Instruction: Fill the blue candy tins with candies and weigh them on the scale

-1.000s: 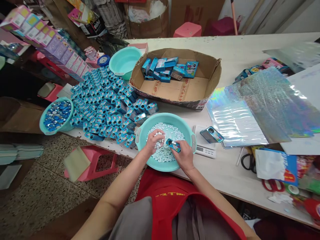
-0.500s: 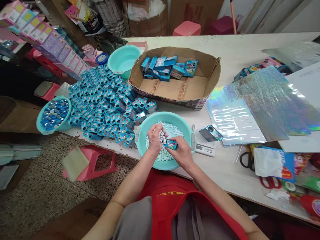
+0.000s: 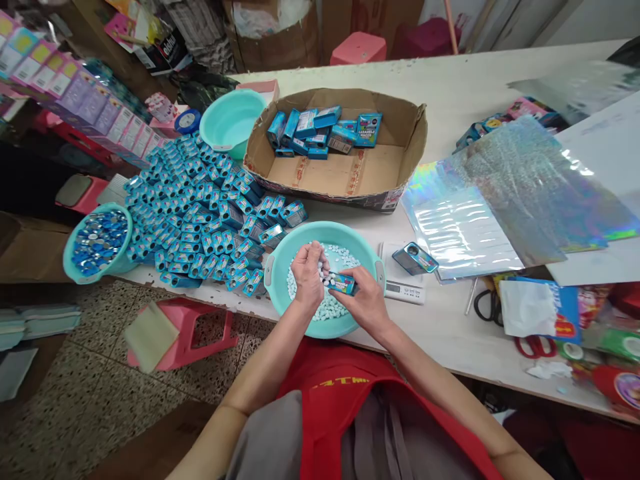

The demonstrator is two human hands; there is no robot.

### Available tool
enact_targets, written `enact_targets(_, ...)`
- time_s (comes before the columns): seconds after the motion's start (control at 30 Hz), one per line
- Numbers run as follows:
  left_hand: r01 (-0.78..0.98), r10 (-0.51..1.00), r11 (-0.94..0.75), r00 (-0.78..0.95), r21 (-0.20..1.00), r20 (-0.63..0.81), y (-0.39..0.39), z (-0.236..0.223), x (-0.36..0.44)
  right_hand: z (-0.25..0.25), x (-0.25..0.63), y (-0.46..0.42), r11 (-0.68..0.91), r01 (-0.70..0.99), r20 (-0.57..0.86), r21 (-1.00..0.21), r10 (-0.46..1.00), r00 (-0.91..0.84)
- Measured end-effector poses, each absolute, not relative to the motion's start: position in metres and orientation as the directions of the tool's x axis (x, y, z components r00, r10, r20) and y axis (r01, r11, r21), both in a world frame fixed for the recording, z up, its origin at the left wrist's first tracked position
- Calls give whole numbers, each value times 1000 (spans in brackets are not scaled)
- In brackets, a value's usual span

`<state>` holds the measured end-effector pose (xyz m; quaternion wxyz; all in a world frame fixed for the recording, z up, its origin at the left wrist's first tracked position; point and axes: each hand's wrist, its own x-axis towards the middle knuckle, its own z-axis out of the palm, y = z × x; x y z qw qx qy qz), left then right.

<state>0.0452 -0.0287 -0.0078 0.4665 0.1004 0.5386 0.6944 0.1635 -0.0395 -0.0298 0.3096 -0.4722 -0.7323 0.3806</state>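
My left hand [image 3: 307, 277] is cupped above a turquoise basin [image 3: 361, 245], its curled fingers closed around several small white candies. Loose pale candies [image 3: 330, 309] lie across the bottom of that basin. Between the fingers of my right hand [image 3: 369, 301] is a small blue candy tin [image 3: 344, 284], tilted sideways. Its end points at the left palm, with white candies at that end. Right of the basin, a similar blue tin [image 3: 415, 259] with a round opening rests on a small white scale [image 3: 407, 293]. The left palm is partly hidden by its fingers.
Many open blue tins [image 3: 200, 210] crowd the table's left side. Behind, a cardboard tray [image 3: 383, 175] holds several tins. A basin [image 3: 128, 230] of shiny blue and silver pieces sits at far left. Holographic sheets [image 3: 505, 193] and black-handled scissors [image 3: 485, 308] lie right.
The camera view has shifted slightly, so the table's things sit a little further left. The left fingers have closed more over the candies, and the tin stays against the left palm.
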Motion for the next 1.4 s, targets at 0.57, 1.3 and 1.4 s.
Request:
enact_targets(0.57, -513, 765, -44, -569, 857, -301, -21, -11, 49, -40, 162, -37, 208, 393, 85, -896, 947, -309)
enact_targets(1.3, -282, 698, 587, -300, 759, -651, -19, -51, 19, -13, 287, -73, 78, 413, 50, -907, 996, -79)
enact_targets(1.4, -139, 664, 695, -251, 705, -704, -33, -76, 22, -50, 316, -84, 45, 496, 33, -867, 999, -33)
